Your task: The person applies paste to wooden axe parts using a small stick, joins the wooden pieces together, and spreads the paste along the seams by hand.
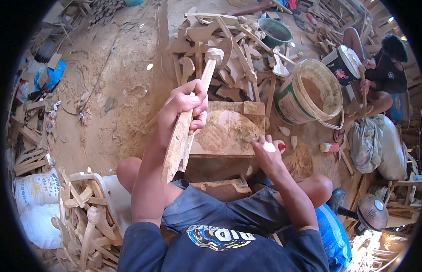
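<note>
My left hand (186, 105) is closed around a pale carved wooden piece (178, 143), raised in front of my chest. A faceted knob tops its far end, and the near end is wider and split, with a narrow gap along it. Low at the right edge of a wooden work block (224, 129), my right hand (268, 152) is curled around a small white bottle (281, 143) with a red tip. Most of the bottle is hidden by the fingers. Two small white pieces, perhaps bottles, lie on the ground just beyond that hand.
Beyond the block is a pile of cut wooden pieces (229, 86). A dusty bucket (295, 102) stands right of it, near a green basin (274, 32). More carved pieces (86, 222) lie at my left. A fan (373, 212) is at right; another person (385, 75) sits far right, holding wood.
</note>
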A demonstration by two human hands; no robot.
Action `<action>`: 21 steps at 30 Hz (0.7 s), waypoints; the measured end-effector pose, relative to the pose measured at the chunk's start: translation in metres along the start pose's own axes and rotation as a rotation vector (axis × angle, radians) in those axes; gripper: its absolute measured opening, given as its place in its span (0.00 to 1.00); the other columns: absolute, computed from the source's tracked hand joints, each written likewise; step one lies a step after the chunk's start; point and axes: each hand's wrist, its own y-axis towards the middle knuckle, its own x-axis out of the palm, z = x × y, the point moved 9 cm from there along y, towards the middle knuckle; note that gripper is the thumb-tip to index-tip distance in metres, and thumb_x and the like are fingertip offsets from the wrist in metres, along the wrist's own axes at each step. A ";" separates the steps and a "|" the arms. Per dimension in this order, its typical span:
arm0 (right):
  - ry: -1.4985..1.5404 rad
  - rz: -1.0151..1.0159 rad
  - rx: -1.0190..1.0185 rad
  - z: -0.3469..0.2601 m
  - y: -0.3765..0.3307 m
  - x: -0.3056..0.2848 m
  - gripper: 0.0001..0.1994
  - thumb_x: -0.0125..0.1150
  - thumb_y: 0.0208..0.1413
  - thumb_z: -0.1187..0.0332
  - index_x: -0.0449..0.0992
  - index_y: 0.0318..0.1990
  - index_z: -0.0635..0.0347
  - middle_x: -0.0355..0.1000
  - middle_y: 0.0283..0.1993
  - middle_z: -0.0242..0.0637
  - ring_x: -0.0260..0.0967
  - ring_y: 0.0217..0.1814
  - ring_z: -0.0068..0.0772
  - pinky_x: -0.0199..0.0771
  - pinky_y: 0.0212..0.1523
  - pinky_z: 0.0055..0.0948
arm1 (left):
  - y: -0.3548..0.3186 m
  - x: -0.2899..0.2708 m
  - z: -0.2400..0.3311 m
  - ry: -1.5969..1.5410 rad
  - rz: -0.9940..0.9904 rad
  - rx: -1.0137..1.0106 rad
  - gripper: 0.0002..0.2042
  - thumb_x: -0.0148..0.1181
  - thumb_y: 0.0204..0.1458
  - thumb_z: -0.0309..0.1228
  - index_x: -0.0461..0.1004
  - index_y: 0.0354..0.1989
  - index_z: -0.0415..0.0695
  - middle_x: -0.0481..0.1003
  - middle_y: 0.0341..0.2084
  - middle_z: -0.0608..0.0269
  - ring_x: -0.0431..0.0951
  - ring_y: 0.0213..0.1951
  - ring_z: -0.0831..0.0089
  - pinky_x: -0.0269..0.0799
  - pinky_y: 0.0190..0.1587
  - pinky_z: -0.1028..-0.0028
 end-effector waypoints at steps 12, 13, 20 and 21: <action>0.473 -0.087 0.202 0.037 0.019 -0.037 0.10 0.59 0.62 0.70 0.84 0.44 0.65 0.83 0.44 0.55 0.83 0.49 0.59 0.82 0.51 0.51 | -0.008 0.005 0.009 -0.118 -0.035 -0.043 0.12 0.54 0.55 0.40 0.64 0.31 0.46 0.62 0.25 0.68 0.61 0.21 0.80 0.61 0.23 0.80; 0.566 -0.070 0.211 0.026 0.018 -0.067 0.11 0.60 0.63 0.70 0.85 0.47 0.63 0.83 0.42 0.53 0.83 0.49 0.56 0.81 0.50 0.50 | -0.008 0.004 0.010 -0.118 -0.028 -0.036 0.12 0.54 0.55 0.40 0.64 0.31 0.46 0.62 0.25 0.68 0.61 0.21 0.80 0.61 0.23 0.80; 0.959 0.408 -0.383 -0.027 -0.004 -0.188 0.20 0.68 0.56 0.79 0.87 0.56 0.54 0.84 0.49 0.43 0.81 0.46 0.50 0.80 0.46 0.44 | -0.003 0.009 0.003 -0.172 -0.119 -0.047 0.14 0.55 0.57 0.40 0.62 0.33 0.43 0.63 0.27 0.65 0.65 0.19 0.76 0.63 0.21 0.78; 0.958 0.407 -0.385 -0.030 -0.004 -0.192 0.20 0.68 0.56 0.79 0.87 0.56 0.54 0.84 0.49 0.43 0.81 0.46 0.50 0.80 0.46 0.44 | -0.002 0.011 0.001 -0.173 -0.118 -0.046 0.14 0.55 0.57 0.40 0.62 0.33 0.43 0.63 0.27 0.65 0.65 0.19 0.76 0.63 0.21 0.78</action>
